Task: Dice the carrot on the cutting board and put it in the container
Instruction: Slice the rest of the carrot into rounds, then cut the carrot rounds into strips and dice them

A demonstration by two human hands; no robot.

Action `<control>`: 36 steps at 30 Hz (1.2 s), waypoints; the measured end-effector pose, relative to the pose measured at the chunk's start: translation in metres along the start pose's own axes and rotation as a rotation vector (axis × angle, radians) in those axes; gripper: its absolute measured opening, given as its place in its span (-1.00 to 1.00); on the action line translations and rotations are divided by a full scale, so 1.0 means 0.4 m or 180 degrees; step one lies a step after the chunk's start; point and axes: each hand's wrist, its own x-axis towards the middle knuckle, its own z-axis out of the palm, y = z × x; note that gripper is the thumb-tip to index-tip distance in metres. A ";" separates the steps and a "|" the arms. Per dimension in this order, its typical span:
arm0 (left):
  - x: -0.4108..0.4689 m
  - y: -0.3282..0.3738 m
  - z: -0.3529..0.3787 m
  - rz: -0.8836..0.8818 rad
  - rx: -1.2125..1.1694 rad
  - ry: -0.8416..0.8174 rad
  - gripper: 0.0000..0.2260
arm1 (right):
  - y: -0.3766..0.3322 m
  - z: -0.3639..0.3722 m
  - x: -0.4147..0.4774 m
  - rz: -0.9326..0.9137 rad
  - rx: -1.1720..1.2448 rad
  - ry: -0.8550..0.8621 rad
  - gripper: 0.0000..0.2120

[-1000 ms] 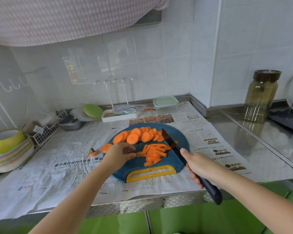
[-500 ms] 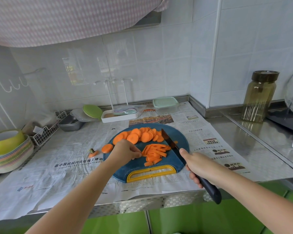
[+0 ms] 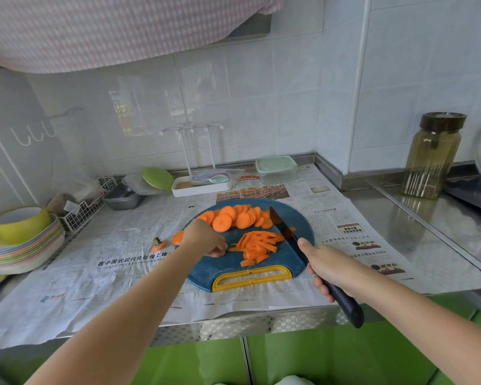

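The blue cutting board (image 3: 303, 234) sits at the centre of the frame on newspaper (image 3: 122, 245), probably laid there to catch scraps. Carrot rounds (image 3: 233, 218) are heaped along the board's upper edge, out of the blade's way. Carrot strips (image 3: 258, 243) lie bunched in the middle, likely so they can be cut across into dice. At the board's lower right, the right hand (image 3: 328, 266) is wrapped round the dark handle of the knife (image 3: 282, 226), whose blade slants just right of the strips with its tip toward the rounds. The left hand (image 3: 206, 240) has its fingers curled down at the strips' left end; whether they pinch a piece is hidden. The lidded container (image 3: 277, 169) waits above the board by the wall, well apart.
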 end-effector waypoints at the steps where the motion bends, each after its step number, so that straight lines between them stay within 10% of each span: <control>1: -0.009 0.003 0.006 -0.0086 -0.0081 -0.0003 -0.78 | 0.000 0.001 -0.001 -0.0013 0.0006 0.0001 -0.47; 10: -0.019 0.032 0.057 0.0288 -0.0082 0.0280 -0.88 | 0.002 0.007 -0.011 -0.0105 -0.0070 0.0049 -0.45; 14: -0.053 0.038 0.068 0.1002 0.1716 0.1139 -0.77 | 0.005 0.004 -0.010 -0.0100 -0.0068 0.0017 -0.41; 21: -0.041 0.017 0.165 0.2722 0.2203 -0.0048 -0.27 | 0.009 -0.006 -0.010 -0.0028 0.0045 -0.0021 -0.44; 36: 0.000 -0.019 0.209 0.2988 0.1693 0.0305 -0.60 | 0.024 -0.036 -0.030 0.0192 -0.0252 -0.0046 -0.43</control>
